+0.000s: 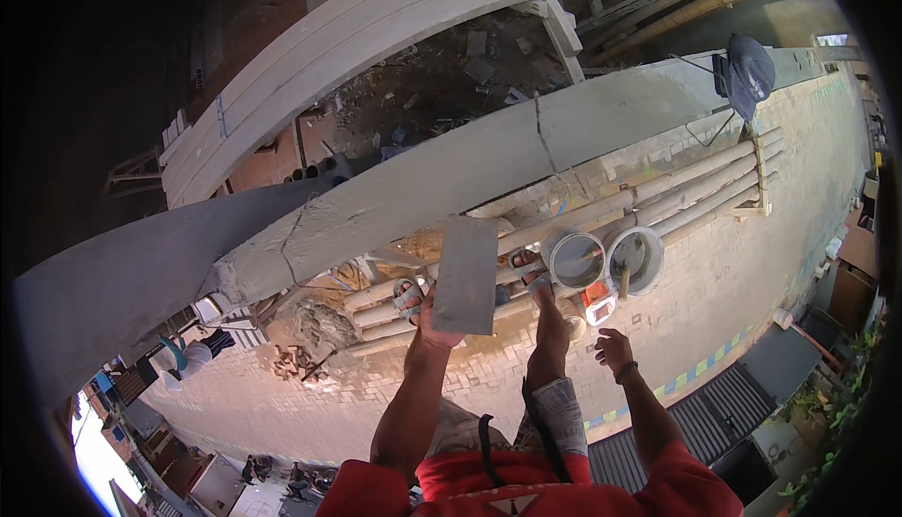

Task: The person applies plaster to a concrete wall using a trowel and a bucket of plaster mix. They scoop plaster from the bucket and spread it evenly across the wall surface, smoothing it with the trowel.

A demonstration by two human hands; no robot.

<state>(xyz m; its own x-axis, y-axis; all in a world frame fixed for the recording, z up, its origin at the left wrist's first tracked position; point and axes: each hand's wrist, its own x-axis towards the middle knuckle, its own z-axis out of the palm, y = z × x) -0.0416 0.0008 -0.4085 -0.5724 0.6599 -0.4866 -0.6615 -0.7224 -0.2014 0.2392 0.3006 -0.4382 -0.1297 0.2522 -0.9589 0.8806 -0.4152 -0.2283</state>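
My left hand (pixel 435 325) grips a flat grey rectangular board (pixel 467 277) near its lower left edge, holding it out in front of me. The board hides part of the poles behind it, and most of the fingers are out of sight. My right hand (pixel 614 352) is empty, its fingers loosely bent and apart. Just beyond it stand two round buckets, a left bucket (pixel 551 246) and a right bucket (pixel 660 258), with grey material inside. A wooden handle (pixel 624 282) sticks up at the right bucket. An orange and white container (pixel 599 309) sits beside them.
My sandalled feet (pixel 408 299) rest on long round poles (pixel 695 179) high above a paved ground (pixel 723 282). A long grey concrete beam (pixel 423 171) runs across ahead, with a dark cap (pixel 750 75) at its right. A sand heap (pixel 319 332) and brick pieces (pixel 293 363) lie below left.
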